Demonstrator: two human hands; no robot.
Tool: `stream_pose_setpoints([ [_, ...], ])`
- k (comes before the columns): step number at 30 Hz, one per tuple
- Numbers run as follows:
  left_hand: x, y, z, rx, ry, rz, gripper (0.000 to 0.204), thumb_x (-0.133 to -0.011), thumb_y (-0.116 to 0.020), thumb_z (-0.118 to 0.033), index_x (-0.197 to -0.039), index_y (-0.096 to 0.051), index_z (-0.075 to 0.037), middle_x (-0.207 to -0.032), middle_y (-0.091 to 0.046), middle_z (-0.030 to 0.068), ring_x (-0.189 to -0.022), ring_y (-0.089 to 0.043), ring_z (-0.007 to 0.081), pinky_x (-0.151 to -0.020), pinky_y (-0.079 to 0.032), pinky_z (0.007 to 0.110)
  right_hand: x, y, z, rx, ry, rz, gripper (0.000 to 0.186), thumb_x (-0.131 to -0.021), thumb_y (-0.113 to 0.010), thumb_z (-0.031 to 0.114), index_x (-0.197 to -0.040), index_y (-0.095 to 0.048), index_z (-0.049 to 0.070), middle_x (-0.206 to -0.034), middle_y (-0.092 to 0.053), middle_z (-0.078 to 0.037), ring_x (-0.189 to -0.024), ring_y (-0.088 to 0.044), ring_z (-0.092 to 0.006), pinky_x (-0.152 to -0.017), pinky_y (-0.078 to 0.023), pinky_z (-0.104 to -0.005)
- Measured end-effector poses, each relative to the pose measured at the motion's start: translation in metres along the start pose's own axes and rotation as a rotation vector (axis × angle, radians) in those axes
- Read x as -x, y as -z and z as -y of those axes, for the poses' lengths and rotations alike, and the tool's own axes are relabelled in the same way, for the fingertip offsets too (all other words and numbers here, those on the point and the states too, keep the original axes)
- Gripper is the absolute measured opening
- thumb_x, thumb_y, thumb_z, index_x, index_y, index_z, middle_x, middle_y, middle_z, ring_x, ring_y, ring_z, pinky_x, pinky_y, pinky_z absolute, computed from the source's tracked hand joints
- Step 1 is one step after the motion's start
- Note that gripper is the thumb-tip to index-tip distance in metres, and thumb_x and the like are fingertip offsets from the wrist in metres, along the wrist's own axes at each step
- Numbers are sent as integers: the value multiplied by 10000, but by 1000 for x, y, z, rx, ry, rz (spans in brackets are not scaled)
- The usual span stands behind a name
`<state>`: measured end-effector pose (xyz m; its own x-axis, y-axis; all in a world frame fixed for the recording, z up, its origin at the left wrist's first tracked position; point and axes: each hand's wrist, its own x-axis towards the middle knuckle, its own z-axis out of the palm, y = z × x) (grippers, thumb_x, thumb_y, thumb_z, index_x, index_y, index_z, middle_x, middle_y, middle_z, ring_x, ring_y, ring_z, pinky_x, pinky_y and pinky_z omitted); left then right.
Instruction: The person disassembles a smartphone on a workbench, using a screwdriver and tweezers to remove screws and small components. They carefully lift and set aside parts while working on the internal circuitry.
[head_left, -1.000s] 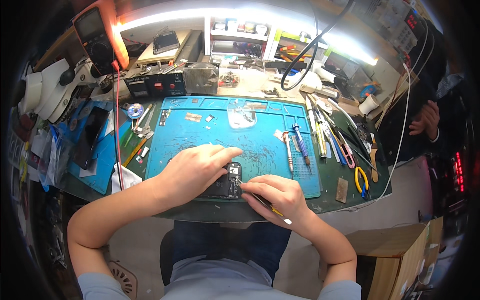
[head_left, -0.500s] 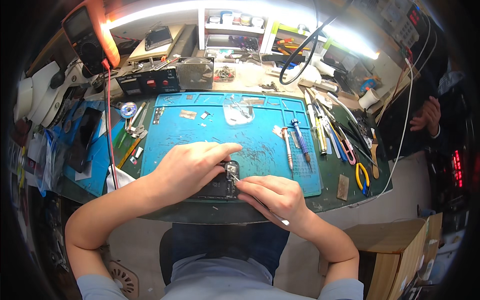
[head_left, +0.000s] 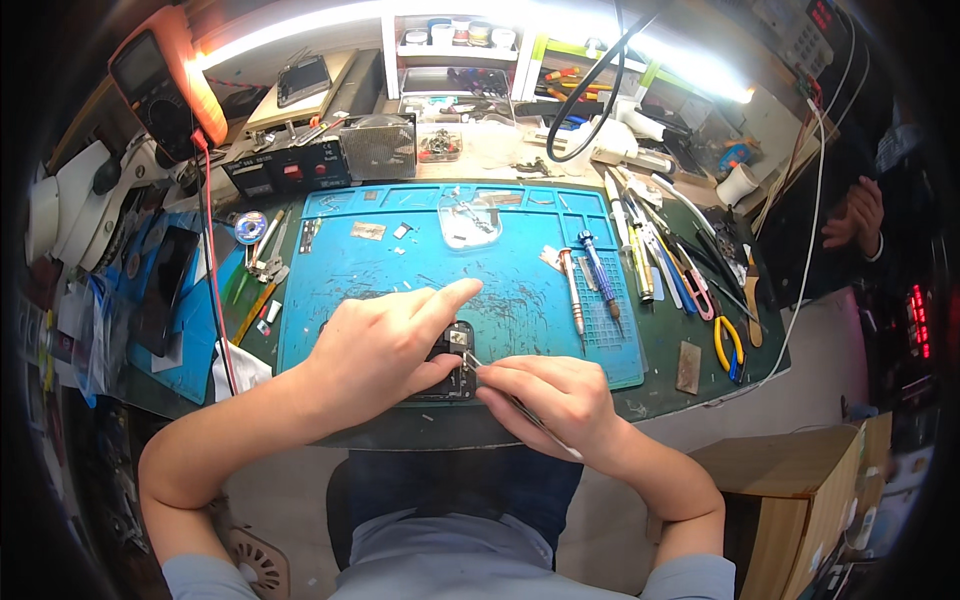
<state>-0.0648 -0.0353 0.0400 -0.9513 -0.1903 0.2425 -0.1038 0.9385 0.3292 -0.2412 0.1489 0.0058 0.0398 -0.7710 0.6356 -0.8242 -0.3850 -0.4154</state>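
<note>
A dark, opened phone (head_left: pixel 460 388) lies near the front edge of the blue silicone mat (head_left: pixel 380 255), partly hidden by my hands. My left hand (head_left: pixel 385 350) grips it from the left, thumb pressed on it, index finger raised and stretched toward the right. My right hand (head_left: pixel 545 400) pinches a slim metal tool (head_left: pixel 472 360), probably tweezers, whose tip is at the phone's inner parts. Behind, a clear dish (head_left: pixel 470 228) of small pieces sits on the mat, and two screwdrivers (head_left: pixel 600 265) lie to the right.
An orange multimeter (head_left: pixel 203 110) and soldering wire spool (head_left: pixel 250 228) stand or lie at left. Loose tools, including yellow pliers (head_left: pixel 723 345), crowd the right. Another person's hand (head_left: pixel 860 215) shows at far right; a wooden cabinet (head_left: pixel 800 470) is below.
My left thumb has moved down onto the phone, and the index finger is slightly higher. The tool in my right hand stays at the phone's right end.
</note>
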Motion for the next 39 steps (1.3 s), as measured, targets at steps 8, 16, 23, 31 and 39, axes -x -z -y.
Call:
stream_pose_setpoints([
  [8,-3,-2,2,-24,-22,1,777,-846,-868,-186,-1549,-548,-97,-1066,-759,48,-923,-771,238,-748,-608,365,3,0,1,-14,-17,-29,216,-869,-863,14,-1061,-766,1,-973,-797,-130,-774,-788,-275,-643,-634,-350],
  [16,-3,-6,-2,-32,-6,-51,759,-825,-863,-166,-1520,-568,-94,-1059,-755,44,-893,-765,224,-734,-609,363,4,0,1,0,-28,-34,213,-864,-868,15,-1054,-773,12,-971,-801,-121,-773,-790,-263,-646,-635,-350],
  [23,-1,-13,-5,-70,-10,-113,746,-790,-850,-125,-1486,-584,-91,-1044,-746,44,-840,-746,226,-718,-604,362,3,0,3,22,-42,-28,208,-859,-865,17,-1049,-781,23,-963,-803,-108,-763,-788,-253,-641,-632,-343],
  [31,-1,-16,-6,-83,-8,-145,730,-783,-838,-102,-1469,-590,-83,-1046,-742,39,-832,-741,226,-718,-602,365,4,-1,3,29,-42,-31,206,-852,-862,14,-1042,-784,24,-949,-802,-102,-765,-789,-245,-643,-633,-342],
  [39,-1,-17,-5,-82,-26,-143,716,-778,-814,-149,-1443,-578,-28,-1057,-728,118,-900,-741,267,-727,-603,381,5,-2,2,39,-39,-32,213,-853,-865,22,-1050,-784,24,-942,-798,-97,-752,-784,-238,-629,-624,-336],
])
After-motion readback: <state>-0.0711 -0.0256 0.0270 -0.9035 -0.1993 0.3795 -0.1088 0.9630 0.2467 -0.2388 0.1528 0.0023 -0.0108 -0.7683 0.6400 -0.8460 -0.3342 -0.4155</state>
